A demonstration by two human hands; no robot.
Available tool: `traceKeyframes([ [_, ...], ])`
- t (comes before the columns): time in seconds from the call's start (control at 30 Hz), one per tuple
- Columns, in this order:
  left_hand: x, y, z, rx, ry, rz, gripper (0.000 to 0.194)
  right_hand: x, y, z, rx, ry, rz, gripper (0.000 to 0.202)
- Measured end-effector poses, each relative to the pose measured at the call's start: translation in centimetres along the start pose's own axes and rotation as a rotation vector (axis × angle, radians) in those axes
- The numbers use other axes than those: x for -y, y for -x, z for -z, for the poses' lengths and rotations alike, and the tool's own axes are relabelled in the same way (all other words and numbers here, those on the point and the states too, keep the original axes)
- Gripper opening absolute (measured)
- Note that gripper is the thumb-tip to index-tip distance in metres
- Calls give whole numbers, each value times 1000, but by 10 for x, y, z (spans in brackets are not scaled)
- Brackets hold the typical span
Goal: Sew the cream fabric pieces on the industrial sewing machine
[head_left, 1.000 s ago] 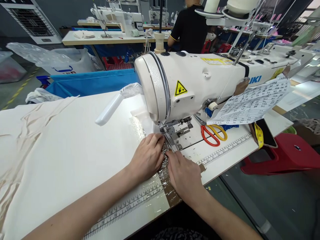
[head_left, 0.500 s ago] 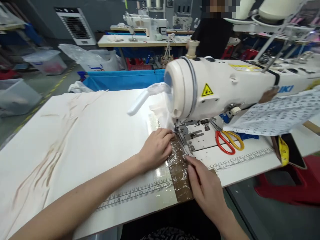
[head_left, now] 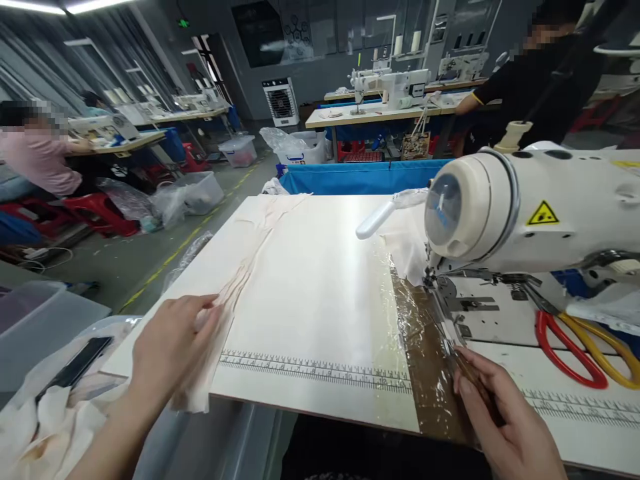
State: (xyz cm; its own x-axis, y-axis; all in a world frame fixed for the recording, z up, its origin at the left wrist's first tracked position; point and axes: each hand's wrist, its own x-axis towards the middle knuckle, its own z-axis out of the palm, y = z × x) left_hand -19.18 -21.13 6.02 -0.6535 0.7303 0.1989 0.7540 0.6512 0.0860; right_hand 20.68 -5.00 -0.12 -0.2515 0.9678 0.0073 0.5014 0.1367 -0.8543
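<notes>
Left hand (head_left: pixel 173 340) is down at the lower left of the frame, fingers spread and pressing on the cream fabric (head_left: pixel 235 293), which lies rumpled along the left edge of the counter (head_left: pixel 320 280) and hangs over its front edge near the ruler (head_left: pixel 315 367) markings. Right hand (head_left: pixel 505 420) sits at the lower right, fingers curled and pinching something thin and dark at the front of the presser foot (head_left: pixel 443 300); just what it pinches is too small to tell. Under that hand runs a brown strip covered in shiny clear tape (head_left: pixel 425 347), from the needle area to the counter's front edge. The white sewing machine (head_left: pixel 540 207) fills the right side, its head with the yellow warning sticker above the foot. Red and yellow scissors (head_left: pixel 580 347) lie on the counter at the far right, well apart from both hands. A blue bin (head_left: pixel 360 179) stands behind the counter, centre frame. A person in pink sits at the far left, another in black at the upper right.
</notes>
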Motion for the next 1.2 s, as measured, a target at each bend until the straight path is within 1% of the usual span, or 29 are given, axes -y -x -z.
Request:
traceKeyframes([
  [0.07,15,7,1,53,-78,101,39,-3,0,-1,4,-12,-3,45],
  [0.13,22,10,0,117,-70,134,38,-3,0,-1,-1,-5,-10,48],
  [0.23,28,9,0,139,3,155,39,1,3,-2,-18,8,-54,48],
  [0.33,36,7,2,157,136,199,41,2,4,-1,-20,-17,-96,49],
  [0.4,41,5,1,141,172,209,45,-2,3,0,1,-32,-111,53],
  [0.47,44,4,-2,107,122,199,47,-8,1,0,21,-32,-107,56],
  [0.6,47,1,-8,88,26,188,38,-16,-2,1,33,2,-88,54],
  [0.7,49,1,-4,81,20,194,34,-16,-1,2,28,9,-50,51],
  [0.8,46,4,4,26,-7,125,32,-14,0,2,21,-17,7,48],
  [0.9,31,6,8,-58,6,82,29,-2,2,-1,-41,-60,-5,40],
  [0.93,23,6,7,-66,43,81,28,6,3,-3,-50,-89,-25,38],
  [0.97,12,7,4,-61,96,68,28,14,3,-6,-33,-138,-42,37],
  [1.0,-1,8,1,-36,164,17,28,24,3,-10,24,-194,-58,38],
  [1.03,-15,9,-4,-5,243,-65,30,34,1,-15,129,-266,-69,42],
  [1.07,-31,10,-9,27,312,-165,30,45,-2,-22,252,-353,-69,46],
  [1.13,-64,15,-22,122,398,-422,29,64,-11,-37,454,-497,-73,51],
  [1.17,-80,18,-28,137,405,-535,30,71,-18,-45,559,-531,-62,53],
  [1.2,-95,22,-33,139,396,-626,30,78,-25,-54,617,-552,-66,53],
])
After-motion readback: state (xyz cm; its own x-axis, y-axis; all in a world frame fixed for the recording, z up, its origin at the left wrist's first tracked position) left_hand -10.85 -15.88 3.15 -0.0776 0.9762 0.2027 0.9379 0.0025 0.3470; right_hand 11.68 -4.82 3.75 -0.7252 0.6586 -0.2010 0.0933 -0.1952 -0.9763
